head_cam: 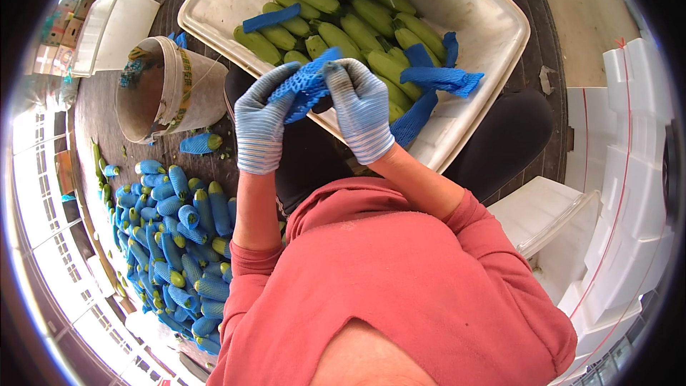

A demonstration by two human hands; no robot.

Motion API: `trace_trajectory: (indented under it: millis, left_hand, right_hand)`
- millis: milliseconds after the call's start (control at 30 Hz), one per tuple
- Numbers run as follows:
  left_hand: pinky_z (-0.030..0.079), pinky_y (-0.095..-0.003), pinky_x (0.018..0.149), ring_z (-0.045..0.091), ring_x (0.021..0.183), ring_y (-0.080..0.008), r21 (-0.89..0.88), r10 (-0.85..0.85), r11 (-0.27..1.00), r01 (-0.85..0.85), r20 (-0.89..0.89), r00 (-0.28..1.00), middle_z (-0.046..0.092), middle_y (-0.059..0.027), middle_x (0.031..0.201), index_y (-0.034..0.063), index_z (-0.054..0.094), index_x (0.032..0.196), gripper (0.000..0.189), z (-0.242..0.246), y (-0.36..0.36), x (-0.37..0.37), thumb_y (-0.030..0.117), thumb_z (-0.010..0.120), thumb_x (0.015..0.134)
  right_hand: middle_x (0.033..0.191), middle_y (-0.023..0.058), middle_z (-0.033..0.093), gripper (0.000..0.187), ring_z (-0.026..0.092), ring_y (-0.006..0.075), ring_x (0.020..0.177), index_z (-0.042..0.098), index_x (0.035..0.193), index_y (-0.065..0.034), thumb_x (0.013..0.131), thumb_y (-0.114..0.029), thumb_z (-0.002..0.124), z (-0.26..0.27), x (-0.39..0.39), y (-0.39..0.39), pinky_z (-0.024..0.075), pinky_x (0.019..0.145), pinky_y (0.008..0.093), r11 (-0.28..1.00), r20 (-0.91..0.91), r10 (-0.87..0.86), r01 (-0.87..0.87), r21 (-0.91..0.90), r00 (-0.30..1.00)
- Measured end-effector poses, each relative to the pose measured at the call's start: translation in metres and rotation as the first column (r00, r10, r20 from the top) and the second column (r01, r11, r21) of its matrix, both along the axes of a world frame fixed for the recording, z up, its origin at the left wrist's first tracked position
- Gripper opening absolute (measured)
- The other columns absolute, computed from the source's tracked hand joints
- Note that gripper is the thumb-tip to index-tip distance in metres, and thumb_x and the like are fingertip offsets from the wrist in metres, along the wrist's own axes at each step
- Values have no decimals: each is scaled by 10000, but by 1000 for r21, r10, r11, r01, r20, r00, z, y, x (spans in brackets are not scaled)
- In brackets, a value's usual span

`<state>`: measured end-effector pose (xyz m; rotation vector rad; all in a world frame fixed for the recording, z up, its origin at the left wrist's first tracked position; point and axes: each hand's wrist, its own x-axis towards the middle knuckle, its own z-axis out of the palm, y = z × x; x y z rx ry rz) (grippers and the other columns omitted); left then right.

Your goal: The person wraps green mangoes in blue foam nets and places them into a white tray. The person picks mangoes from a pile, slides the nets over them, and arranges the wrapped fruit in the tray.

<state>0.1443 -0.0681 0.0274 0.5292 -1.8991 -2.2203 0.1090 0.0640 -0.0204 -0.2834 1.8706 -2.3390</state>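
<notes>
My left hand (263, 118) and my right hand (360, 110), both in striped knit gloves, hold a blue foam net sleeve (304, 88) between them, above the near edge of a white plastic tub (482, 27). Many pale green zucchini (351, 37) lie in the tub, uncovered. A short blue sleeve (271, 17) rests on them at the left, and several more blue sleeves (442, 79) lie at the right of the pile. Whether anything is inside the held sleeve cannot be told.
At my left, a large heap of zucchini in blue net sleeves (171, 241) covers the floor. One sleeved zucchini (201, 143) lies apart, near a tipped plastic bucket (206, 86). White foam boxes (621, 198) are stacked at the right, beside an open white container (541, 214).
</notes>
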Motion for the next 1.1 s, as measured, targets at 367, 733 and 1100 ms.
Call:
trace_trajectory:
  millis: [367, 733, 1100]
  left_hand:
    - [555, -349, 709, 677, 746, -298, -935, -175, 166, 314, 285, 942, 655, -93, 1152, 146, 710, 1063, 258, -19, -27, -7, 60, 637, 832]
    - [501, -307, 810, 632, 861, -202, -771, -59, 625, 125, 113, 992, 678, -91, 967, 79, 646, 1119, 228, -21, -43, -58, 106, 558, 911]
    - [472, -362, 975, 621, 1040, -293, -833, -35, 549, 61, 51, 998, 667, -127, 1086, 59, 679, 1043, 345, -60, -90, -36, -103, 574, 757]
  right_hand:
    - [750, 81, 610, 247, 618, 222, 662, 566, 791, -42, 973, -188, 485, 73, -63, -12, 530, 606, 359, 848, 696, 345, 108, -518, 630]
    - [751, 54, 636, 145, 623, 233, 623, 641, 812, -116, 775, -214, 743, 44, -52, -49, 489, 557, 339, 858, -698, 513, -266, 440, 499]
    - [1278, 238, 577, 586, 602, 357, 1142, 532, 1186, -21, 849, -481, 667, -227, -203, 49, 489, 956, 455, -233, 358, 269, -300, 925, 894]
